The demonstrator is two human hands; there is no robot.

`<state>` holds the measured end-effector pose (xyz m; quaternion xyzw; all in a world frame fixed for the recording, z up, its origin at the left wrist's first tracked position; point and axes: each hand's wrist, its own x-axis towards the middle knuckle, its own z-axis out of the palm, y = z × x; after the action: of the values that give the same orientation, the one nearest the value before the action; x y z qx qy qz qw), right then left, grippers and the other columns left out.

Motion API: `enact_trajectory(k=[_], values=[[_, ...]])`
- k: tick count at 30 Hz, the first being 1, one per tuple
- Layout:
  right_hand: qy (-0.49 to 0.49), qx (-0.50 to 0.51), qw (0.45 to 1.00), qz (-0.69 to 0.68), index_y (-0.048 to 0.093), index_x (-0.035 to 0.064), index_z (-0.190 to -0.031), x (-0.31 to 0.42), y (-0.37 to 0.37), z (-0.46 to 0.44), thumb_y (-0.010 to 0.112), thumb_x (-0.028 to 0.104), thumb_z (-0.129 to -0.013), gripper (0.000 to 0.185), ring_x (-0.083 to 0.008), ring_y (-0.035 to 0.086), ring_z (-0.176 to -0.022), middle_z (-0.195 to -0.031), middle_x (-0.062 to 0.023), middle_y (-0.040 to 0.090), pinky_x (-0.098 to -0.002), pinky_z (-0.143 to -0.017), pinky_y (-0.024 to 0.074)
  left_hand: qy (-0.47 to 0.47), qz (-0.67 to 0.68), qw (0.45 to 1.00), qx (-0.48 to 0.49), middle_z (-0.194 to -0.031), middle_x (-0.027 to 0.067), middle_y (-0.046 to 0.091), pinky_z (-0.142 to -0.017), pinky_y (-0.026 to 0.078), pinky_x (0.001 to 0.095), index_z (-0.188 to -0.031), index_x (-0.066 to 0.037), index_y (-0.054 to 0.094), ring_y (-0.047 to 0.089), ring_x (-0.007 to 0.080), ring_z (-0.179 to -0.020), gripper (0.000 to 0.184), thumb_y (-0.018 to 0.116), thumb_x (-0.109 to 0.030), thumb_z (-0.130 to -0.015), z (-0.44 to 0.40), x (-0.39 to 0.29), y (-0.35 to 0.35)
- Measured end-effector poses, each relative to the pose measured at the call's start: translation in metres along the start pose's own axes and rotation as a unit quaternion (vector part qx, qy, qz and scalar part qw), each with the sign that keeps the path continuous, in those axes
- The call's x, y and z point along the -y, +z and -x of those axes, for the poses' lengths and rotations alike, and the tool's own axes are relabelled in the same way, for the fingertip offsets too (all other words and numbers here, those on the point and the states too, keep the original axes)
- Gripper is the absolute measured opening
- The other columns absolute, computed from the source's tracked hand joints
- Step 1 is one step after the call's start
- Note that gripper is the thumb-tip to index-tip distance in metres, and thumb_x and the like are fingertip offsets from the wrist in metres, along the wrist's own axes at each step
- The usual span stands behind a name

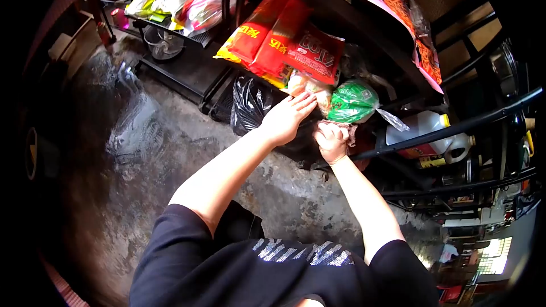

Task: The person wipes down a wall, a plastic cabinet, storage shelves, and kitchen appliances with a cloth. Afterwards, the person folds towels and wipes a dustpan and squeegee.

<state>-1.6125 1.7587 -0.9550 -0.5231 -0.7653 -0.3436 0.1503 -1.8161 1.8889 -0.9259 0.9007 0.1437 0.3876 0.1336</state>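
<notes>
My left hand (289,118) reaches to the front of a black rack shelf, fingers stretched out flat. Its fingertips rest against a pale clear-wrapped packet (310,86); the packet's contents cannot be made out. Just to the right, my right hand (331,142) is closed on a crumpled brownish-pink cloth (348,129) at the shelf edge. A green knotted plastic bag (354,102) sits right above that hand. Behind the packet lie red packages with yellow lettering (267,37) and a darker red bag (316,52).
A black plastic bag (249,104) stands under the shelf, left of my hands. White jugs (424,131) lie behind black rails (455,128) at the right. A pink-and-orange package (398,8) hangs over the upper shelf. Bagged goods (182,0) fill the left shelf.
</notes>
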Motion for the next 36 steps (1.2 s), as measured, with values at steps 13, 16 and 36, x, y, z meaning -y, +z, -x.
enact_trajectory(k=[13,16,36], values=[[-0.211,-0.052,0.946,-0.242,0.071,0.0089,-0.087,0.094,0.001,-0.142,0.072,0.014,-0.067,0.02,-0.0224,0.06,-0.101,-0.107,-0.0024,0.065,-0.0434,-0.092,0.0512,-0.333,-0.112,0.917,-0.188,-0.156,0.012,0.038,-0.112,0.032,0.0533,-0.152,-0.011,0.034,0.039,0.0261,-0.142,0.079,0.052,0.009,-0.077,0.034,0.088,-0.059],[-0.306,-0.011,0.932,-0.195,0.068,0.0086,-0.08,0.086,0.029,-0.201,0.065,0.015,-0.069,0.014,-0.0227,0.06,-0.106,-0.107,-0.0033,0.064,-0.0367,-0.091,0.0511,-0.318,-0.207,0.918,-0.118,-0.156,0.0073,0.039,-0.112,0.033,0.0493,-0.152,-0.012,0.034,0.039,0.0242,-0.142,0.074,0.054,0.002,-0.083,0.039,0.101,-0.068],[-0.078,0.524,0.846,0.059,0.073,0.0087,-0.088,0.024,-0.095,-0.104,0.07,0.027,-0.073,0.023,-0.0327,0.05,-0.121,-0.115,-0.0116,0.062,-0.044,-0.095,0.0481,-0.406,0.115,0.875,-0.239,-0.14,0.0104,0.057,-0.104,0.045,0.0372,-0.144,-0.011,0.048,0.058,0.0271,-0.126,0.065,0.046,0.011,-0.083,0.043,0.104,-0.085]])
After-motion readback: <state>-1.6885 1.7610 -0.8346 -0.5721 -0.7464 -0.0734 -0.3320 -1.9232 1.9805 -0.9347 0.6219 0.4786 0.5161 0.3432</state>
